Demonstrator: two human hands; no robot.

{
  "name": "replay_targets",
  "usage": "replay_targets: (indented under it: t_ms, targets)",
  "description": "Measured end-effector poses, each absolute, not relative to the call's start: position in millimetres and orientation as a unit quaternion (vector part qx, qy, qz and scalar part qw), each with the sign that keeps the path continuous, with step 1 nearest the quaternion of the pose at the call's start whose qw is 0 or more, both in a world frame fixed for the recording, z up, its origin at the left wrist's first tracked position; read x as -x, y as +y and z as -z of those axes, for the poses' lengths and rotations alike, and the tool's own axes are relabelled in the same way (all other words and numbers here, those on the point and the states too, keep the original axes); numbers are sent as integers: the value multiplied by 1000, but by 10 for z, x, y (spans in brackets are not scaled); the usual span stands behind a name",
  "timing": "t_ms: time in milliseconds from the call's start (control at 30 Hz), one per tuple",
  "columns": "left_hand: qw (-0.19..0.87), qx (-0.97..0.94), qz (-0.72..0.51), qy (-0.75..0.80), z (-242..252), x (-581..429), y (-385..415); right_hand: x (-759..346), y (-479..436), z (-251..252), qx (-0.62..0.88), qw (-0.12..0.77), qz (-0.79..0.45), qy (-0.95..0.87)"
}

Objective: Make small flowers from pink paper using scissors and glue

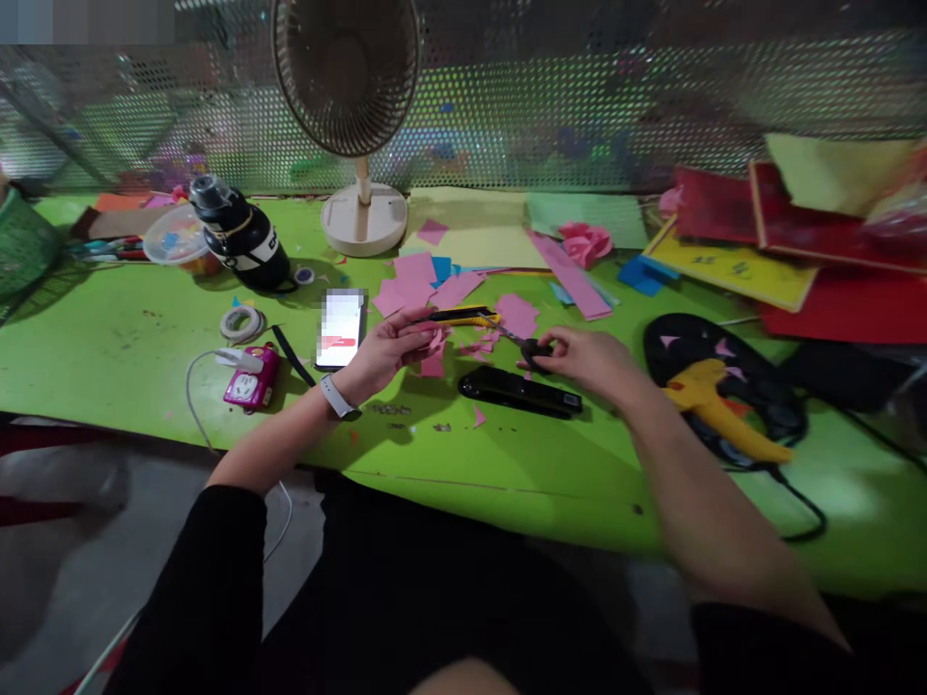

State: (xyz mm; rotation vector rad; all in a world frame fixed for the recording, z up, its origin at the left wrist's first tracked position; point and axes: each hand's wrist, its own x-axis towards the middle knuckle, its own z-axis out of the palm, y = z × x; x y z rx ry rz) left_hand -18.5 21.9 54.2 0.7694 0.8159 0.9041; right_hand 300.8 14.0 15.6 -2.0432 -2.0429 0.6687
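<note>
Bent over a glossy lime-green worktable (pixel 181 372), you appear to be midway through trimming pink paper, your two hands facing each other across a litter of offcuts. Your left hand (pixel 395 346), a white-strapped watch (pixel 338 398) at its wrist, appears pinched nearly closed on a small, ragged piece of pink paper (pixel 436 341); the fingers partly hide it, so how firmly it is held you cannot tell from here. Your right hand (pixel 586 359) curls around the black handles of a slim pair of metal scissors (pixel 534 355), blades angled toward the left. Whether those blades are parted is too small to make out.

The held piece sits in front of the yellow-and-black utility knife (pixel 470 315), amid flat pink scraps (pixel 518 315), with a long black stapler (pixel 519 391) lying nearer you. The scissor tips seem apart from the paper and close to the knife. As judged here, a further cut calls for bringing blades and paper together, clear of the knife and your left fingertips.
</note>
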Motion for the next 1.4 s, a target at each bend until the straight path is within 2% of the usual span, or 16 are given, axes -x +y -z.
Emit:
replay_targets:
  t_ms: [167, 267, 333, 467, 667, 733, 833, 933, 1000, 1200, 1400]
  targets:
    - [705, -383, -437, 405, -520, 297, 223, -3086, 147, -371, 674, 42, -297, -675]
    - [692, -387, -453, 407, -491, 339, 239, -2915, 130, -697, 657, 116, -241, -705]
    - [691, -386, -455, 409, -481, 360, 247, -2651, 150, -886, 609, 138, -270, -733]
    - [685, -388, -464, 406, -504, 400, 257, -1964, 298, -995, 527, 10, -288, -800]
    - [677, -343, -503, 413, -547, 432, 278, -1446, 445, -814, 461, -79, -242, -850]
    - [687, -334, -495, 414, -552, 437, 282, -1477, 401, -800, 439, -83, -242, -861]
    - [715, -318, -472, 406, -552, 424, 259, -1628, 260, -829, 419, 18, -207, -884]
    - [730, -320, -468, 382, -544, 365, 182, -1792, 94, -850, 402, 164, -89, -896]
    - [744, -328, -450, 370, -540, 305, 106, -1861, 10, -829, 386, 214, -24, -897]
    - [781, -327, -402, 348, -528, 182, -50, -1910, -57, -692, 351, 293, 68, -887]
    - [769, -347, -397, 362, -490, 178, -41, -1977, -126, -660, 319, 322, 11, -891]
